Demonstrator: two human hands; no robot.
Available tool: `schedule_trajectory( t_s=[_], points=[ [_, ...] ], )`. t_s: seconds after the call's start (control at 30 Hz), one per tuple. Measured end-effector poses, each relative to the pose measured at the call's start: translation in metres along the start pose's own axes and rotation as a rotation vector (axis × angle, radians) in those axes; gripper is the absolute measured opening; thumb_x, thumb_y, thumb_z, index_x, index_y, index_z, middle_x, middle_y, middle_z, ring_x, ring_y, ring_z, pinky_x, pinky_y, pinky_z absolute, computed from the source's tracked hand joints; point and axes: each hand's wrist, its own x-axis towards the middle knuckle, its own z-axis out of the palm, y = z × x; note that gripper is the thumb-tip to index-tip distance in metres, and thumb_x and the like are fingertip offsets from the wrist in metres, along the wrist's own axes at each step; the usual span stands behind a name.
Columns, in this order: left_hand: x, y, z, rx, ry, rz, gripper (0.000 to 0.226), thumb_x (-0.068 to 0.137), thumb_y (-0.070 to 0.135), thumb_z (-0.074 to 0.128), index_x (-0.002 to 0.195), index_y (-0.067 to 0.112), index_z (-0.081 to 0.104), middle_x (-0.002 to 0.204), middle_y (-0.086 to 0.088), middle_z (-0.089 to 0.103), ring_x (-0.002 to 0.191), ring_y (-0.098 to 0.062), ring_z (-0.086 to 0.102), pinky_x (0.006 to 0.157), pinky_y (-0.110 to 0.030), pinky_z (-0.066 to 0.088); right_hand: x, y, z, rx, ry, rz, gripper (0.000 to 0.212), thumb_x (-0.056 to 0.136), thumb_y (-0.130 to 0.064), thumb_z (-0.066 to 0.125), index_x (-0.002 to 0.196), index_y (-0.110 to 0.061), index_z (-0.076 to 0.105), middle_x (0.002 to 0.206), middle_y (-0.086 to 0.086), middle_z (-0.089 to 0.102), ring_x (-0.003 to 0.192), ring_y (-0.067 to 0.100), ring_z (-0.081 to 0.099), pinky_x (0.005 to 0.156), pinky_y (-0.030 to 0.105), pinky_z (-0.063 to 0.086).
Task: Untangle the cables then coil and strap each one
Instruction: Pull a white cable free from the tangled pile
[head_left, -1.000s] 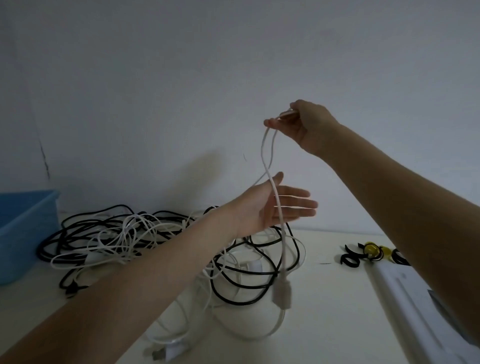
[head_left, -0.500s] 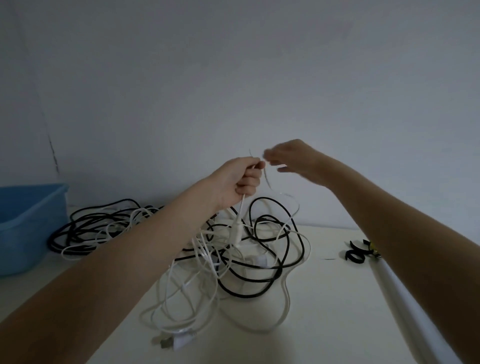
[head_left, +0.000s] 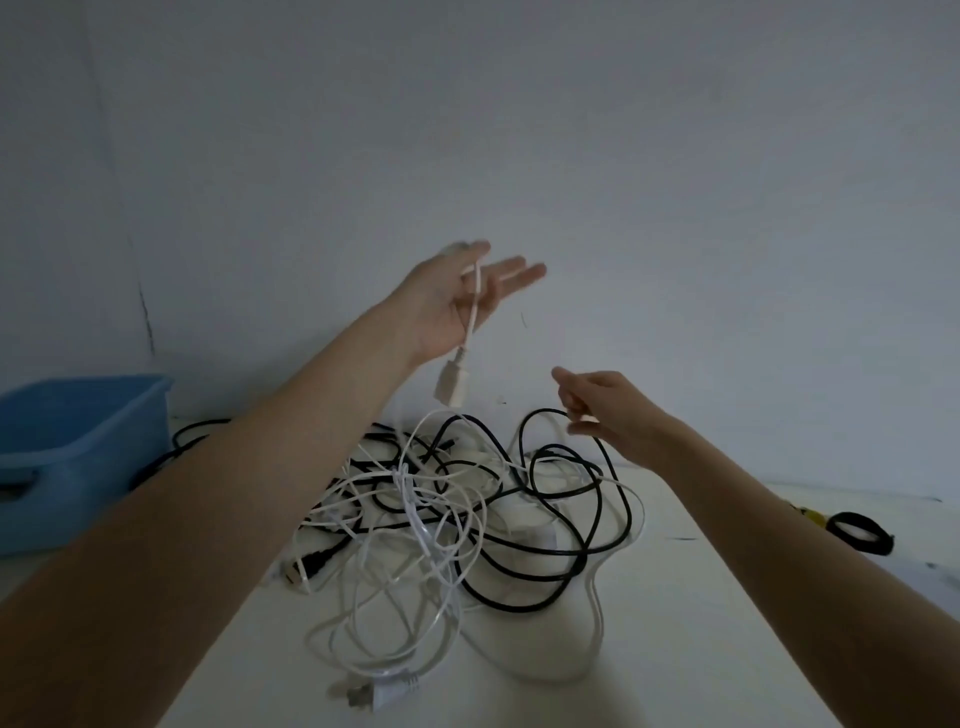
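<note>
left hand (head_left: 457, 301) is raised well above the cable pile (head_left: 467, 509), palm toward the camera, the outer fingers straight and spread. a white cable (head_left: 474, 312) runs down across the palm from up by the thumb and first finger, and it looks pinched there, though that spot is blurred so i can't swear to it. its pale connector (head_left: 451, 387) dangles just below the heel of the hand, hanging free above the pile.

right hand (head_left: 602, 410) is lower, just above the back right part of the pile. fingers are loosely curled with the index poking out to the left. a black cable (head_left: 545, 415) loops up right by its fingertips, and something thin and pale sits between the fingers, but i can't tell whether it's really gripping anything.

the pile itself is a mess of black and white cables knotted together on the white table (head_left: 701, 623). a white two-prong plug (head_left: 374, 691) lies at the near edge of the pile, and a dark plug (head_left: 311, 564) pokes out on the pile's left side, beside the left forearm.

left of the pile there's a blue plastic bin (head_left: 78, 452) against the wall. well to the right of the pile, near the frame edge, lies a black strap loop (head_left: 857, 530) with a bit of yellow just beside it.
</note>
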Motion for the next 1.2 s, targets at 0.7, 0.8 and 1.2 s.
schedule_trajectory(
  t_s=[0.7, 0.8, 1.2],
  points=[
    [-0.01, 0.021, 0.007, -0.027, -0.091, -0.036, 0.036, 0.103, 0.018, 0.034, 0.13, -0.005, 0.041, 0.107, -0.029, 0.06, 0.074, -0.036, 0.071, 0.035, -0.014, 0.046, 0.0, -0.002, 0.027, -0.254, -0.143, 0.038, 0.037, 0.103, -0.03, 0.032, 0.078, -0.008, 0.049, 0.053, 0.001, 0.04, 0.041, 0.011, 0.034, 0.04, 0.019, 0.03],
    [-0.008, -0.002, -0.002, 0.11, -0.036, -0.109, 0.037, 0.099, 0.016, 0.044, 0.134, 0.004, 0.044, 0.116, -0.029, 0.052, 0.077, -0.039, 0.07, 0.042, -0.024, 0.054, 0.0, -0.006, 0.022, -1.158, -0.083, -0.128, 0.032, 0.104, -0.024, 0.029, 0.099, -0.005, 0.056, 0.084, 0.009, 0.059, 0.077, 0.025, 0.059, 0.064, 0.028, 0.042],
    [-0.007, -0.041, -0.033, 0.799, -0.205, -0.455, 0.033, 0.101, 0.031, 0.038, 0.124, 0.012, 0.054, 0.093, -0.012, 0.067, 0.061, -0.013, 0.065, 0.054, -0.02, 0.054, -0.001, -0.076, -0.002, -1.094, -0.186, -0.296, 0.026, 0.08, -0.032, 0.073, 0.062, -0.018, 0.061, 0.039, -0.013, 0.047, 0.037, -0.004, 0.044, 0.043, 0.006, 0.033]
  ],
)
